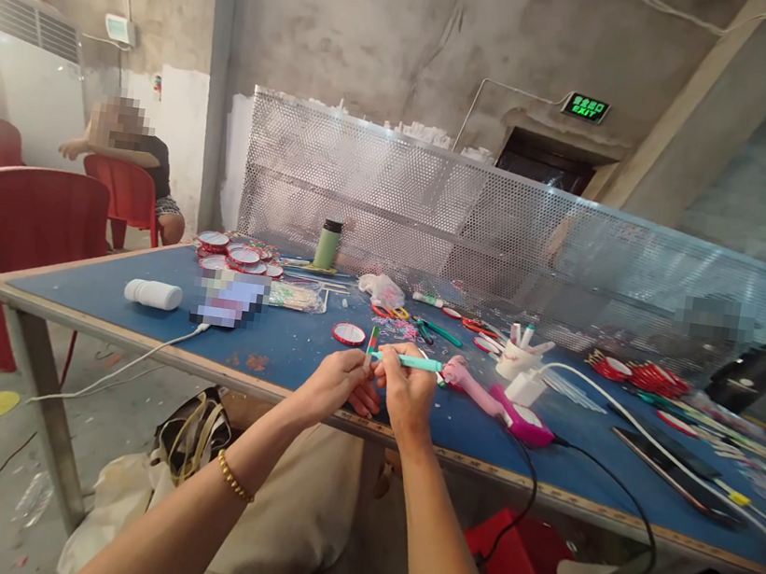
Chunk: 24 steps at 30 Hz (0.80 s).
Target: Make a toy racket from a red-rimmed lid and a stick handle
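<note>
At the near edge of the table, my left hand [342, 381] pinches a small flat stick [374, 338] with green and red on it, held upright. Close beside it on the right, the fingers of my right hand [410, 389] are closed round a slim turquoise pen [419, 363], its left end at the stick. Just beyond my hands lies a round white disc with a red rim [349, 333]. To their right is a pink device [475, 389] with a magenta end and black cables. My fingers partly hide the lower end of the stick.
The blue table [298, 337] holds a white bottle [153, 294], a green flask [328, 244], turquoise-handled pliers [444, 334], a cup of pens [518, 359] and a dark phone [675, 476]. A perforated metal screen [394, 204] runs behind. A person [151, 167] sits on a red chair.
</note>
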Available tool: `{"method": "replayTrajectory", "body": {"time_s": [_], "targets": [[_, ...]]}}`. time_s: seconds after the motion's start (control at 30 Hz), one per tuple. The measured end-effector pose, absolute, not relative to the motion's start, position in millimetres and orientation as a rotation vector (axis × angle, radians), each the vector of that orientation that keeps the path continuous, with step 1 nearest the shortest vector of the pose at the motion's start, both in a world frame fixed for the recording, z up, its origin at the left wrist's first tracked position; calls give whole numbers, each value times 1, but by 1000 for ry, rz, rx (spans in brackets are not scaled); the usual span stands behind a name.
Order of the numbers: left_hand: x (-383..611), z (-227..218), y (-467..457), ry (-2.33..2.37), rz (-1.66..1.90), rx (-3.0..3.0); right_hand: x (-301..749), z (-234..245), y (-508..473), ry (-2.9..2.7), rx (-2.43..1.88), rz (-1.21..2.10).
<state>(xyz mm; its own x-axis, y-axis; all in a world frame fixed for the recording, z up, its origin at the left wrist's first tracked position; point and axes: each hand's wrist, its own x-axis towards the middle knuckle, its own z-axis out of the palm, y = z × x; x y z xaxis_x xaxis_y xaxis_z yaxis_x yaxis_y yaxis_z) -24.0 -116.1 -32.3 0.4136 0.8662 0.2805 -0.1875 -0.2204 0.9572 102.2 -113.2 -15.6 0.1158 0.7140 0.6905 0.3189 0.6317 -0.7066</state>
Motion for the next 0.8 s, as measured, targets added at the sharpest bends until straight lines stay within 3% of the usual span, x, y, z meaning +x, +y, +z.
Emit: {"method": "replayTrajectory", "body": {"time_s": [0.8], "targets": [[-23,-33,-115,655,1108,1458,103,-16,-112,-1509,-907,351]]}}
